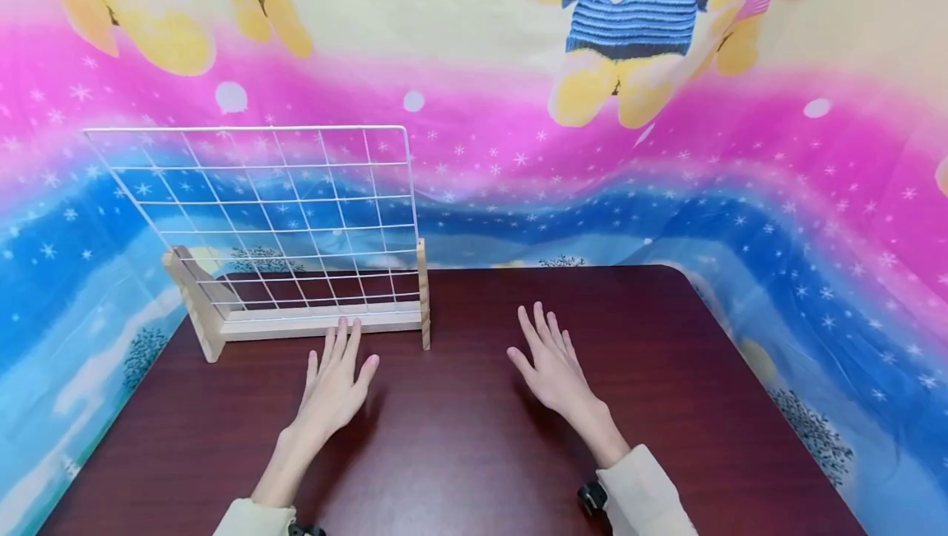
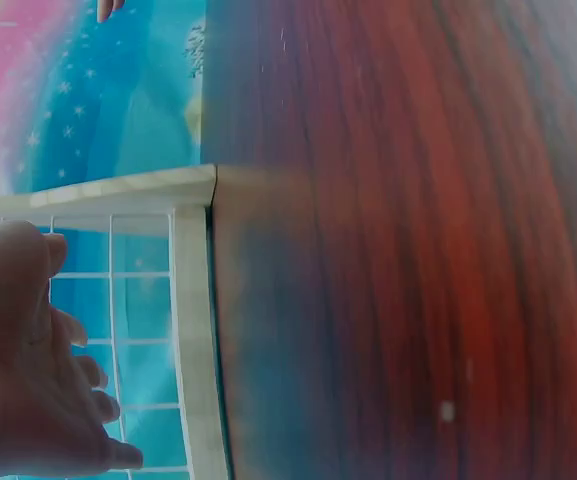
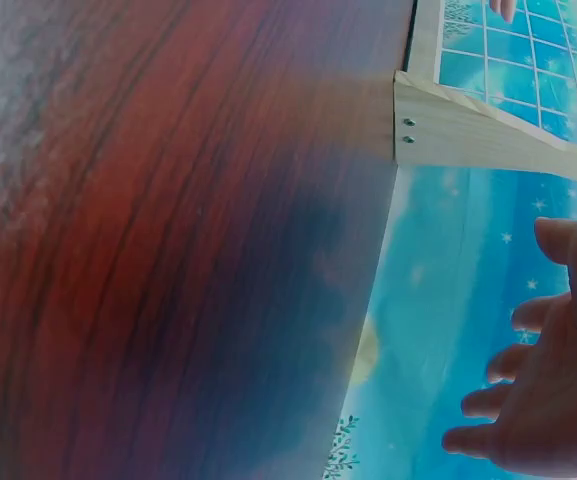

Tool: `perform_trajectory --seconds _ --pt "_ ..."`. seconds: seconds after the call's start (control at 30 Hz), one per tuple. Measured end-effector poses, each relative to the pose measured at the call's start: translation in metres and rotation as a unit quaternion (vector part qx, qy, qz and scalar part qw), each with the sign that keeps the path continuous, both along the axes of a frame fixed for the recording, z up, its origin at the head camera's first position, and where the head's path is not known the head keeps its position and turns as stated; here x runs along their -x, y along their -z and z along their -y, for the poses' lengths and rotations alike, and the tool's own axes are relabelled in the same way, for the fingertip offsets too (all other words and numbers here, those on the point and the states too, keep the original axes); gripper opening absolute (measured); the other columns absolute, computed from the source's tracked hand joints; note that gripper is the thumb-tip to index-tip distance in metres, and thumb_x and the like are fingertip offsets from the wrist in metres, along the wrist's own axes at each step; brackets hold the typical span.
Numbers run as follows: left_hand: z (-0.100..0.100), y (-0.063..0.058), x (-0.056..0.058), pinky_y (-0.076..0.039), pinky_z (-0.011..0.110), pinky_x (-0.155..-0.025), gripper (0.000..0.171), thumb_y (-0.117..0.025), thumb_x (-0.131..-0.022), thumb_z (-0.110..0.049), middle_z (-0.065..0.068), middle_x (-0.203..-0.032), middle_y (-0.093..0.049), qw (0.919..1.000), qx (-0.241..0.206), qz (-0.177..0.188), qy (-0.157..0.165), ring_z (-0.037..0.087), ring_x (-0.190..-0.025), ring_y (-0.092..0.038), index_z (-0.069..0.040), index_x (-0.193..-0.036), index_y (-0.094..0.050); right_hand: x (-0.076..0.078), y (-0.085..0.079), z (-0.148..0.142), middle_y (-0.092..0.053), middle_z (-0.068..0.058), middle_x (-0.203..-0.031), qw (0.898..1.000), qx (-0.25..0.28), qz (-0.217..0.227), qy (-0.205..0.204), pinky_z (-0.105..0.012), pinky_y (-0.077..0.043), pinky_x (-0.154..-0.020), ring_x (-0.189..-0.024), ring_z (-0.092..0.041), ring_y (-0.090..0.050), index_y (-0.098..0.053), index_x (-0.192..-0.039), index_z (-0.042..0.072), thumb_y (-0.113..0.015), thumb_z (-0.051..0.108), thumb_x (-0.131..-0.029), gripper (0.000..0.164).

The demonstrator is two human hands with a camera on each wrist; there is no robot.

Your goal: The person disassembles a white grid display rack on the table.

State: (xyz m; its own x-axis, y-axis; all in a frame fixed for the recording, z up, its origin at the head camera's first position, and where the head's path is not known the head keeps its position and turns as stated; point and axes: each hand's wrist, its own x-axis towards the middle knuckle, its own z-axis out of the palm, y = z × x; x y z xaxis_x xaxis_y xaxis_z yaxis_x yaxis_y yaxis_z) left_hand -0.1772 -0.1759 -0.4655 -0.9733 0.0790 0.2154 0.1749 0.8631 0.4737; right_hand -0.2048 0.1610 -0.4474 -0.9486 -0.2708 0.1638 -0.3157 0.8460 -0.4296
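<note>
From where I stood, the wire rack [image 1: 299,229] was upright toward the table's [image 1: 459,437] far left. The left hand [image 1: 331,390], fingers spread, was in front of its wooden base bar [image 1: 274,328]; I couldn't tell whether they touched. The right hand [image 1: 557,370], also spread and holding nothing, hovered well right of it. I judged the rack light and stiff, its thin wires bendable, so the wooden end panels [image 1: 425,297] seemed the surest grip.
</note>
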Motion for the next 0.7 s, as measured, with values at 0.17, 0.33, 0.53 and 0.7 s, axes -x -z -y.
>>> perform_trajectory --seconds 0.17,0.33,0.53,0.7 --pt "0.014 -0.001 0.001 -0.008 0.07 -0.107 0.067 -0.034 -0.104 -0.044 0.022 -0.158 -0.008 0.999 -0.04 0.018 0.002 0.042 -0.144 -0.006 -0.002 -0.153 -0.015 0.002 0.001 0.001 -0.005 -0.013 -0.16 1.0 0.017 -0.005 -0.011 -0.061 -0.011 -0.113 -0.145 -0.035 -0.005 -0.017 -0.155 0.014 -0.049 0.04 -0.101 0.067" --pt "0.03 -0.001 0.003 -0.01 0.072 -0.105 0.067 -0.035 -0.105 -0.041 0.025 -0.157 -0.006 0.9972 -0.072 0.021 -0.002 0.044 -0.143 -0.004 0.0 -0.153 -0.011 0.008 0.002 0.002 -0.006 -0.014 -0.159 0.998 0.051 0.003 -0.038 -0.06 -0.013 -0.113 -0.145 -0.035 -0.006 -0.017 -0.155 0.014 -0.05 0.04 -0.101 0.068" --pt "0.053 -0.002 0.003 -0.013 0.072 -0.105 0.064 -0.037 -0.106 -0.03 0.03 -0.155 -0.007 0.9936 -0.113 -0.001 -0.002 0.049 -0.141 -0.005 0.005 -0.151 -0.01 0.018 -0.001 0.007 -0.01 -0.011 -0.159 0.993 0.096 0.032 -0.066 -0.058 -0.02 -0.112 -0.144 -0.032 -0.013 -0.018 -0.155 0.016 -0.05 0.039 -0.101 0.067" --pt "0.075 -0.001 0.003 -0.015 0.064 -0.11 0.06 -0.042 -0.105 -0.022 0.035 -0.152 -0.014 0.9908 -0.125 -0.049 -0.017 0.052 -0.138 -0.013 0.01 -0.149 -0.018 0.028 -0.006 0.017 -0.015 -0.008 -0.159 0.987 0.117 0.038 -0.1 -0.049 -0.026 -0.113 -0.143 -0.026 -0.021 -0.018 -0.155 0.018 -0.051 0.033 -0.101 0.064"
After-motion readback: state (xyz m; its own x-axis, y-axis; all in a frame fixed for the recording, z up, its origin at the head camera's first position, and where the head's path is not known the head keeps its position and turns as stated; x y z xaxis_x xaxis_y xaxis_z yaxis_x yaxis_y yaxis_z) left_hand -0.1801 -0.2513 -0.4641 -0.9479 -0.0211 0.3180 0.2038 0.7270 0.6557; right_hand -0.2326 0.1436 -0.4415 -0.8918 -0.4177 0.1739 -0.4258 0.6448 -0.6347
